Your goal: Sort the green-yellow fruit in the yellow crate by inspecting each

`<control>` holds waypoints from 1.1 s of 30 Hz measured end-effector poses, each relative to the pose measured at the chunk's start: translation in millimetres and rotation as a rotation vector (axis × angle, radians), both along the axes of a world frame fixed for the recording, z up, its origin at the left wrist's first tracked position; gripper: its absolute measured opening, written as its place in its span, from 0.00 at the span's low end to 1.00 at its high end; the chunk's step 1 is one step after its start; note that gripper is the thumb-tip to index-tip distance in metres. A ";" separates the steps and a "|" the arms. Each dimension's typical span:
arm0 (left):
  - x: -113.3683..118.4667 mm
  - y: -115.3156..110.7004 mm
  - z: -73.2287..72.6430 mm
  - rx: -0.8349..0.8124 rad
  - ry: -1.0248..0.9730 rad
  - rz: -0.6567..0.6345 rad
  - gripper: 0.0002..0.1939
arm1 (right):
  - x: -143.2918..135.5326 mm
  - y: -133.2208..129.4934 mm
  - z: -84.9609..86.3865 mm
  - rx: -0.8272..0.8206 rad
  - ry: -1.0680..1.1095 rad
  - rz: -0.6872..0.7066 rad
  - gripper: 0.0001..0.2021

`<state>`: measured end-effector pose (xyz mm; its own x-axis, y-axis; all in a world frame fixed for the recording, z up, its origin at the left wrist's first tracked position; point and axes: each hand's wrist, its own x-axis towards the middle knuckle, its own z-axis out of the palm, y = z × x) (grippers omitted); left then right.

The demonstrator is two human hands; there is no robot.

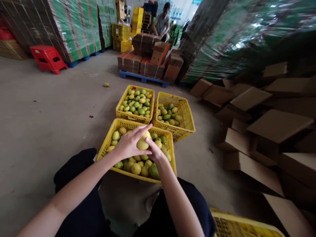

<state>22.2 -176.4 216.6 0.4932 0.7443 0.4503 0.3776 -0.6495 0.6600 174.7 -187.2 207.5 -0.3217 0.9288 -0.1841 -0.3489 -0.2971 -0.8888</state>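
Note:
Both hands meet around one yellow lemon [143,142] above the near yellow crate [104,146]. My left hand [129,144] curves round the lemon's left side, its fingers stretched over the far side. From the right, my right hand [155,150] holds the same fruit with its thumb on the front; its other fingers are partly hidden. Below, yellow and green lemons [136,168] fill much of the crate. Two more yellow crates stand just beyond: the left one [134,116] is full of lemons, while the right one [189,118] has some at its left end.
Flattened boxes [129,62] sit on a blue pallet [144,77] ahead, with a seated person [162,23] behind. Open cardboard boxes [278,126] pile up on the right. A red stool [48,58] stands at left. Another yellow crate [244,227] lies by my right knee.

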 end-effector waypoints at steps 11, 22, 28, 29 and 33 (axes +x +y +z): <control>-0.9 7.3 2.2 0.025 -0.155 0.016 0.50 | -13.6 7.9 16.3 -0.137 0.117 -0.191 0.25; -8.2 27.4 -2.7 -0.350 -0.154 -0.031 0.36 | 20.8 5.5 23.7 -0.016 0.371 -0.075 0.20; 1.5 22.0 -3.7 -0.560 -0.426 0.015 0.37 | 16.2 -2.4 28.9 -0.031 0.316 -0.064 0.24; 3.2 21.6 -2.8 -0.576 -0.497 0.032 0.37 | 15.3 -2.6 31.0 -0.039 0.318 -0.095 0.25; 7.0 23.1 0.7 -0.507 -0.746 0.106 0.34 | 9.8 1.7 31.4 -0.045 0.261 -0.293 0.24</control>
<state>29.2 -153.4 217.3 0.1223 0.9651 0.2315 -0.2206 -0.2010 0.9544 184.5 -185.6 238.8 -0.0856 0.9811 -0.1737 -0.6374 -0.1879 -0.7473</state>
